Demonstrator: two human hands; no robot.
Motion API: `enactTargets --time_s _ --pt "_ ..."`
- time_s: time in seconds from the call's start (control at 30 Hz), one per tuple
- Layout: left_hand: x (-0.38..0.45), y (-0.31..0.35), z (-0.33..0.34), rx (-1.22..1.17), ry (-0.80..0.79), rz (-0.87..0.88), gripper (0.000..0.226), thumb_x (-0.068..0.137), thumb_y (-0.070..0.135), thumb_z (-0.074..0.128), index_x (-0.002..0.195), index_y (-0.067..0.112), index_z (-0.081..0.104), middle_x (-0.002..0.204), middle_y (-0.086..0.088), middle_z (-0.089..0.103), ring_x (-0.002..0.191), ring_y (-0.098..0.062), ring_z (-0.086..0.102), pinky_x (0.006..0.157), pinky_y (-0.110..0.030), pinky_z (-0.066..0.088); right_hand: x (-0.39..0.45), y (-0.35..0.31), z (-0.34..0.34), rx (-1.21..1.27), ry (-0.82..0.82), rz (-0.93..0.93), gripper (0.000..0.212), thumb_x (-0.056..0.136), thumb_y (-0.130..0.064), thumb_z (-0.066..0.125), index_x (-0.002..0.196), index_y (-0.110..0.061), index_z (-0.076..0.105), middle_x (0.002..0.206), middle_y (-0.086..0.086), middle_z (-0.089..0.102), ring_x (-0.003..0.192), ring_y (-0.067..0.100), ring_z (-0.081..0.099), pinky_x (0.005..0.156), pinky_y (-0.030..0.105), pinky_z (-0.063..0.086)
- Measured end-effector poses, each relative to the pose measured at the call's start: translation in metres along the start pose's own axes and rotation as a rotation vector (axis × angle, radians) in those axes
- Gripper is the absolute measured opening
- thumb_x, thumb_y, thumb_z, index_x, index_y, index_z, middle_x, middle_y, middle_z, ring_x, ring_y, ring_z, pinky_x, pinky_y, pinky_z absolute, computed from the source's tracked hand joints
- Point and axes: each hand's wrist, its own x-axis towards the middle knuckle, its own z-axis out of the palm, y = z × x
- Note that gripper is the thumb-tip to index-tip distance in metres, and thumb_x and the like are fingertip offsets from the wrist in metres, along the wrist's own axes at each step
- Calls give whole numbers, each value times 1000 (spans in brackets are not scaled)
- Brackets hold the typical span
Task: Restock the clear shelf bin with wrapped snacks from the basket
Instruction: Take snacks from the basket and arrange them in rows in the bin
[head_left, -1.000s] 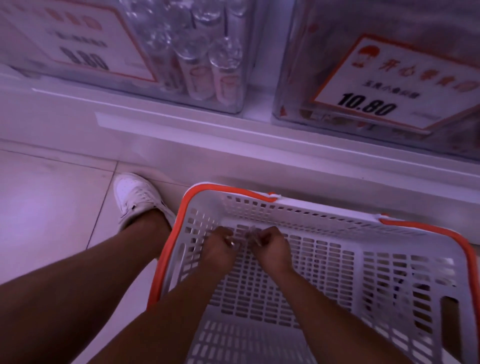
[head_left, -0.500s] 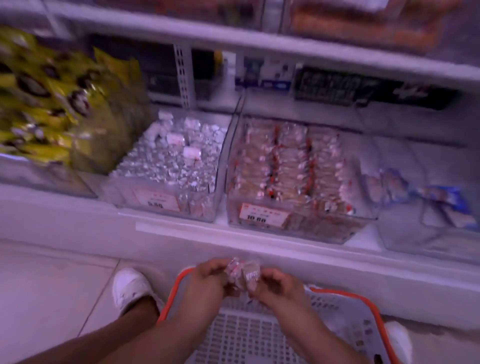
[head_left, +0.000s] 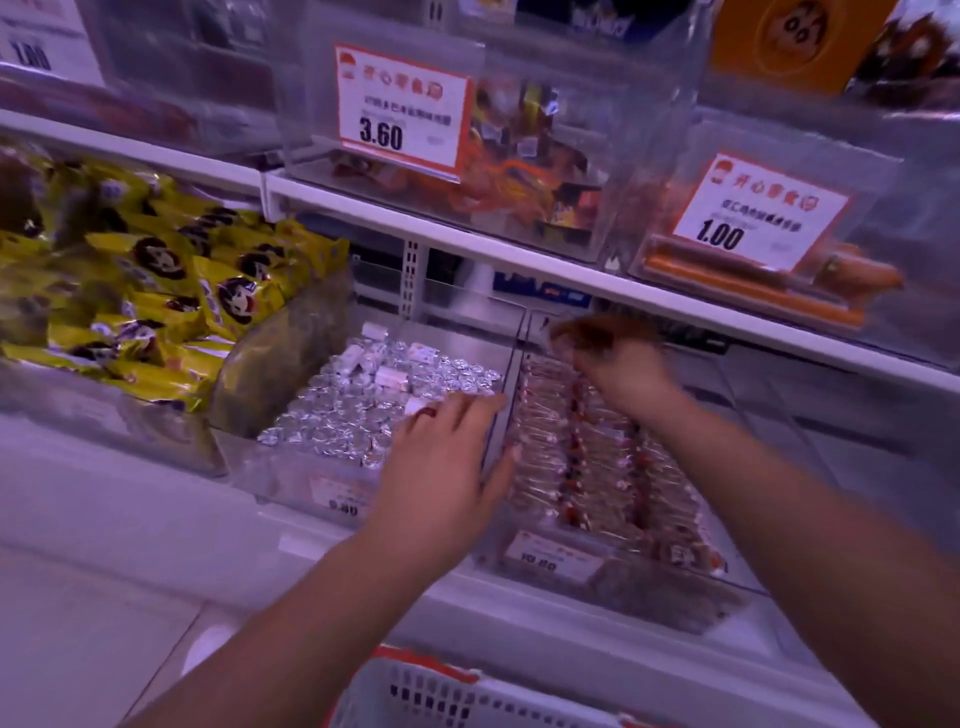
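Two hands reach the nearly full clear bin, left hand relaxed on its divider, right hand blurred, grip unclear, above wrapped snacks; basket sits below.

I cannot resolve the motion-blurred fingers of the right hand; the basket is cut off at the bottom edge.

The upper shelf overhangs the clear bin, leaving a low gap. Wrapped snacks fill its front; the back looks open.
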Motion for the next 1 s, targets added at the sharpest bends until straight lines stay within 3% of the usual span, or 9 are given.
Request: enactTargets --time_s 0.07,0.13,0.23,0.4,0.47,0.53,0.67,0.83,1.0 --pt "9 -6 9 17 -33 7 51 95 46 49 142 33 38 133 4 52 113 -25 56 96 -38 41 28 11 22 -112 -67 -52 20 92 -24 63 91 -7 75 101 15 75 103 32 67 91 44 51" --pt "15 -10 13 -20 -44 26 52 92 45 50 142 34 37 130 3 55 109 -26 59 90 -38 43 41 21 36 -220 -155 -13 15 90 -19 61 79 -16 70 95 9 74 98 26 68 87 37 51" --pt "16 -15 15 -89 -35 46 53 92 47 51 142 36 37 129 3 56 105 -25 60 86 -38 45 46 37 47 -281 -241 -18 30 77 -3 59 58 -24 48 72 6 63 76 20 64 69 29 43" --pt "11 -14 14 -116 -42 47 52 95 47 48 144 35 34 127 4 55 99 -24 61 83 -37 45 60 51 28 -227 -370 98 34 82 -2 62 111 -20 61 103 -1 65 98 16 61 79 20 47" --pt "11 -14 15 -113 -37 52 51 96 47 47 144 36 32 126 5 54 97 -22 61 82 -36 44 67 50 23 -287 -469 46 26 84 -5 63 108 -15 64 112 10 67 107 28 64 92 35 51" --pt "11 -14 16 -118 -37 48 51 96 47 46 144 38 31 126 6 54 97 -21 62 82 -36 44 68 42 23 -483 -494 28 18 87 -20 62 104 -15 65 115 16 64 107 33 62 93 40 50" --pt "13 -15 18 -122 -35 46 51 93 48 45 142 38 33 122 5 56 97 -21 61 81 -36 47 64 39 27 -562 -355 -31 49 86 -30 69 130 -12 57 127 18 53 117 36 54 98 41 47" --pt "13 -17 20 -110 -17 51 51 93 48 46 141 39 33 118 8 57 92 -19 61 78 -32 40 42 60 29 -568 -123 50 34 92 -31 60 120 -13 67 123 21 54 112 39 56 95 41 48" --pt "12 -16 21 -109 1 54 50 94 48 45 141 38 33 119 7 57 92 -19 61 78 -32 40 21 63 58 -464 94 64 28 91 -5 58 114 9 65 109 35 62 103 46 58 91 40 40"
